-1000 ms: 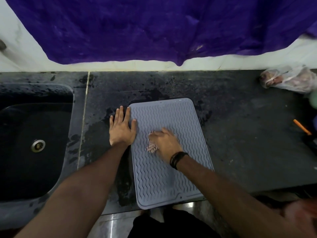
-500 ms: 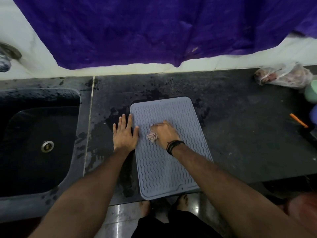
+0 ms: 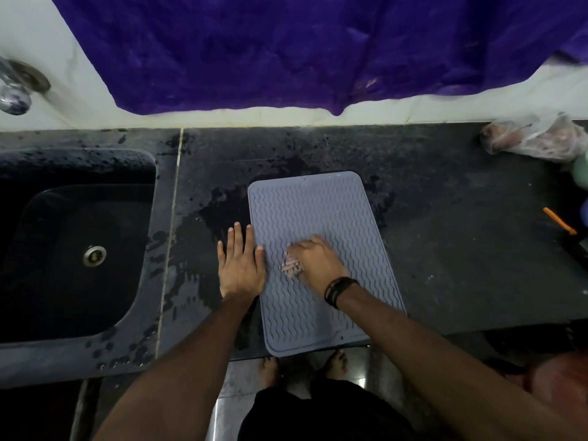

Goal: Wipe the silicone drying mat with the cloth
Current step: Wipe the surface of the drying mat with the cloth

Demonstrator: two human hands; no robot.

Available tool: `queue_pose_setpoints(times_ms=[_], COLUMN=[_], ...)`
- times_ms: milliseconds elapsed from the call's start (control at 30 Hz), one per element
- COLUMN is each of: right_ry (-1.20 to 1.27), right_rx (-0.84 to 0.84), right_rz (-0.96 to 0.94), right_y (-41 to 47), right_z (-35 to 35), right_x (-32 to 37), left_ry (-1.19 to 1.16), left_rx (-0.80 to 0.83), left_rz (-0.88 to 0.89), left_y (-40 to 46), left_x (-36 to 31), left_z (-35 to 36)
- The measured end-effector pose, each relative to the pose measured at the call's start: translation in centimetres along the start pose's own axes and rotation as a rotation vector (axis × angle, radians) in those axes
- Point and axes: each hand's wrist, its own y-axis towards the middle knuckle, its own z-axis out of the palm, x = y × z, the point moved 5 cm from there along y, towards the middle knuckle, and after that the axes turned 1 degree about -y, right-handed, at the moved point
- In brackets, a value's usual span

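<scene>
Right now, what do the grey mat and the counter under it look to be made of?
Mat: likely silicone or soft rubber, matte grey, with moulded wavy ridges and rounded corners. Counter: apparently dark polished stone, perhaps granite, speckled and wet in patches.

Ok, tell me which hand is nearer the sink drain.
Left. The left hand lies flat at the mat's left edge, nearest the drain. The right hand presses the cloth mid-mat, farther away.

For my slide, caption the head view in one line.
Right hand rubs a cloth on the grey silicone mat; left hand flat at its edge.
</scene>
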Motion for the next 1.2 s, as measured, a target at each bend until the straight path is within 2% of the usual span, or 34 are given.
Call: queue_pose_setpoints(times_ms=[200, 600, 767, 967, 1200], right_ry=[-0.036, -0.018, -0.019, -0.015, -0.078], right_rx=[-0.011, 0.059, -0.02, -0.027, 0.037], right_rz=[0.053, -0.002, 0.072, 0.137, 0.064], right_y=[2.6, -3.3, -1.2, -0.1, -3.9], right_z=[-0.1, 1.7, 0.9, 1.0, 2.3], right_x=[1.1, 1.3, 1.2, 1.6, 2.4], left_ry=[0.011, -0.036, -0.052, -0.039, 0.005], left_rx=[0.008, 0.013, 0.035, 0.057, 0.035], left_rz=[-0.019, -0.015, -0.003, 0.013, 0.001], left_y=[0.1, 0.1, 0.0, -3.1, -4.6], left_x=[0.0, -0.1, -0.1, -0.3, -0.3], left_z=[0.1, 0.0, 0.1, 0.2, 0.4])
